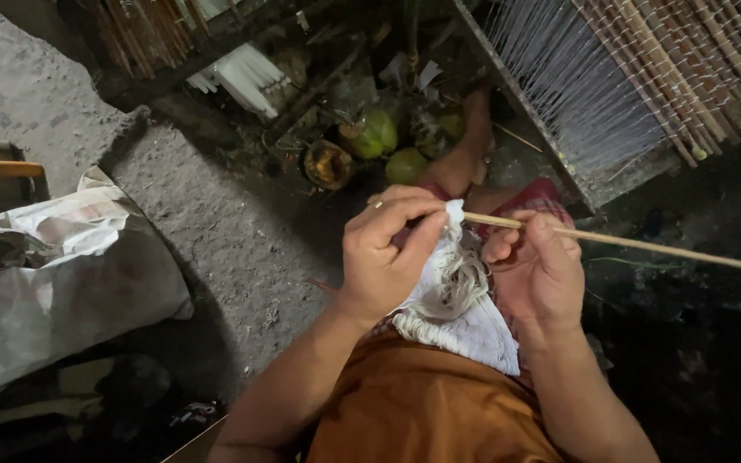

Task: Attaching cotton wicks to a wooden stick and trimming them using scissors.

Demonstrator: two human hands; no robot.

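A: What is the place like underfoot?

B: A rough grey concrete floor [216, 223], dim and dusty. At the left lies a crumpled pale sack [53, 274]. At the upper right a loom frame [628, 77] stands with a sheet of fine white threads and rows of thin brown reeds. Further back, by the person's bare foot [465, 154], sit three green coconuts [379, 133] and one cut-open husk [328, 165].

A: And the thing being worked?

B: One long, thin, pale stick [645, 246], straight and smooth. It runs from between the hands out to the right edge of the view, just above the lap. Its near end is buried in a white cloth [456, 300], frayed and stringy, with loose threads in the middle.

A: How are the hands set?

B: The left hand [383, 257] is curled, thumb and forefinger pressed together on the top of the cloth right where the stick enters it. The right hand [538, 270] is closed loosely around the stick just beside the cloth, thumb lying on top of it. The two hands are near each other, the cloth between them.

A: Where does the cloth rest?

B: It hangs from the left hand's pinch down onto the lap, over an orange garment [422, 411].

A: Counts?

B: One stick, one cloth, two hands, three whole coconuts.
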